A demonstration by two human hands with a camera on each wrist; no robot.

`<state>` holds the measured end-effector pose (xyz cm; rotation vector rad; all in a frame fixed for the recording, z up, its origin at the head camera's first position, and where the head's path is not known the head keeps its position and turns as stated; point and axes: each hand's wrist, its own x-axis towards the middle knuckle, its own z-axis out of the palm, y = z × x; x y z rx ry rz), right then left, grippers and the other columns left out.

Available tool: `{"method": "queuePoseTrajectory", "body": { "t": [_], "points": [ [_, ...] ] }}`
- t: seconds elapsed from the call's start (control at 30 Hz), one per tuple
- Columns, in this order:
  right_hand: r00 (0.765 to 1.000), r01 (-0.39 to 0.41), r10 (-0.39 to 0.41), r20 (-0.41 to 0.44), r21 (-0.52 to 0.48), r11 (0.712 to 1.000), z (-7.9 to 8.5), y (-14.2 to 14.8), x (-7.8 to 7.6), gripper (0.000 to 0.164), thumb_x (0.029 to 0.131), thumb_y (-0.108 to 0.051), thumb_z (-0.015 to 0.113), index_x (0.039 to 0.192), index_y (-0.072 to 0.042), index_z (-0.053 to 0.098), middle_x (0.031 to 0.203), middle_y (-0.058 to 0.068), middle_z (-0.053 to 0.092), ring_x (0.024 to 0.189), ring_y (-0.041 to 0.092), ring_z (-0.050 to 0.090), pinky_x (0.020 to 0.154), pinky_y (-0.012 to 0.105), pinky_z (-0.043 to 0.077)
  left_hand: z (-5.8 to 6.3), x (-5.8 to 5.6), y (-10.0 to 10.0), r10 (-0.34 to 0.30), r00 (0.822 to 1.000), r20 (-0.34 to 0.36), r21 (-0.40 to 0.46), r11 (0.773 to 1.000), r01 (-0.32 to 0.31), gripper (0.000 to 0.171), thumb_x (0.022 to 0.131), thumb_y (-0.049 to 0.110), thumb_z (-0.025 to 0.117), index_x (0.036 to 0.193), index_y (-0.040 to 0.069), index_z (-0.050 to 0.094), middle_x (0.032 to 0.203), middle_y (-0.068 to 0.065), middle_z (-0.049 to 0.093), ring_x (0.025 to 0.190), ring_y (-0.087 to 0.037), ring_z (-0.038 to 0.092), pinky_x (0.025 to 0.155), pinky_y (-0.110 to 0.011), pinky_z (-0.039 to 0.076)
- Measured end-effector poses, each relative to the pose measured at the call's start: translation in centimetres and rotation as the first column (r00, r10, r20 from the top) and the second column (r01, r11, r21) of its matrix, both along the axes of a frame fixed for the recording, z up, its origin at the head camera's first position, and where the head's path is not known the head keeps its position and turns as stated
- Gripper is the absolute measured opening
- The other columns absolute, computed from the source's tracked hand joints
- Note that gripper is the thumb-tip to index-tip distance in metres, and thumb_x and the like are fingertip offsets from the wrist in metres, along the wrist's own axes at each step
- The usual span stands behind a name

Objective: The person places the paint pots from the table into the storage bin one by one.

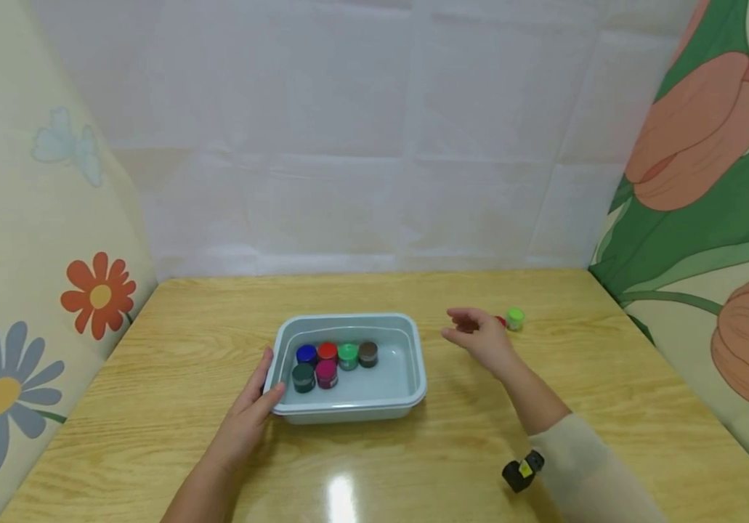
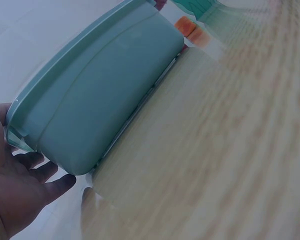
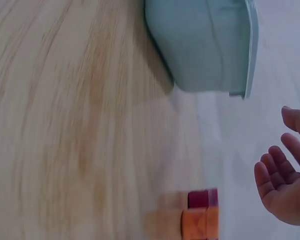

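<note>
A pale blue-grey plastic tub (image 1: 354, 415) stands on the table, with several small paint jars in its left and middle part. Their lids are blue (image 1: 306, 354), red (image 1: 327, 351), green (image 1: 348, 353), brown (image 1: 367, 351), dark green (image 1: 304, 375) and magenta (image 1: 326, 372). My left hand (image 1: 253, 410) grips the tub's left end, thumb over the rim; in the left wrist view its fingers (image 2: 45, 172) lie against the outer wall. To the right of the tub my right hand (image 1: 482, 340) hovers with loosely bent fingers, holding nothing.
Just beyond my right hand stand a light green jar (image 1: 515, 319) and a partly hidden red one (image 1: 501, 320). In the right wrist view an orange jar (image 3: 200, 223) and a dark red one (image 3: 198, 199) show. A black device (image 1: 521, 471) sits by the right sleeve.
</note>
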<state>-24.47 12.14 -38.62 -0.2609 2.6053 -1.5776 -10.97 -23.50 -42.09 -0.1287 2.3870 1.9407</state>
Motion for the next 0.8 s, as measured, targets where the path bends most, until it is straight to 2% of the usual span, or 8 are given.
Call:
{"method": "queuePoseTrajectory", "body": {
  "t": [0.13, 0.3, 0.53, 0.8],
  "points": [
    [1.0, 0.024, -0.023, -0.007, 0.014, 1.0, -0.9, 1.7, -0.4, 0.048, 0.091, -0.021, 0.07, 0.133, -0.001, 0.056, 0.129, 0.022, 0.06, 0.122, 0.034, 0.055, 0.092, 0.033, 0.054, 0.0, 0.0, 0.0, -0.001, 1.0, 0.0, 0.003, 1.0, 0.001, 0.067, 0.105, 0.025, 0.041, 0.159, 0.02, 0.001, 0.166, 0.002, -0.008, 0.152, -0.031, -0.011, 0.122, -0.059, -0.002],
    [0.998, 0.05, -0.051, 0.032, 0.032, 0.998, -1.9, 3.3, -0.6, 0.051, 0.093, -0.023, 0.067, 0.138, -0.005, 0.053, 0.139, 0.022, 0.051, 0.13, 0.039, 0.047, 0.101, 0.045, 0.05, 0.0, 0.1, 0.0, 0.001, 1.0, 0.007, 0.001, 1.0, -0.001, 0.067, 0.105, 0.026, 0.041, 0.159, 0.021, 0.001, 0.166, 0.003, -0.008, 0.152, -0.031, -0.012, 0.122, -0.059, -0.002],
    [0.995, 0.097, -0.099, 0.024, 0.085, 0.992, -3.3, 4.5, -0.9, 0.054, 0.092, -0.023, 0.069, 0.139, -0.003, 0.052, 0.137, 0.023, 0.052, 0.126, 0.038, 0.048, 0.098, 0.048, 0.048, 0.0, 0.0, 0.0, 0.01, 1.0, 0.016, 0.004, 1.0, -0.01, 0.068, 0.105, 0.028, 0.043, 0.159, 0.021, 0.001, 0.166, 0.003, -0.008, 0.153, -0.03, -0.012, 0.122, -0.058, -0.003],
    [0.991, 0.117, -0.12, 0.061, 0.045, 0.992, -4.4, 5.1, -1.3, 0.055, 0.091, -0.017, 0.07, 0.138, 0.002, 0.05, 0.138, 0.024, 0.053, 0.125, 0.037, 0.05, 0.107, 0.046, 0.044, -0.1, 0.0, 0.0, 0.008, 1.0, 0.021, 0.0, 1.0, -0.008, 0.068, 0.105, 0.028, 0.042, 0.159, 0.022, 0.001, 0.166, 0.003, -0.009, 0.152, -0.03, -0.012, 0.121, -0.059, -0.003]
  ]
}}
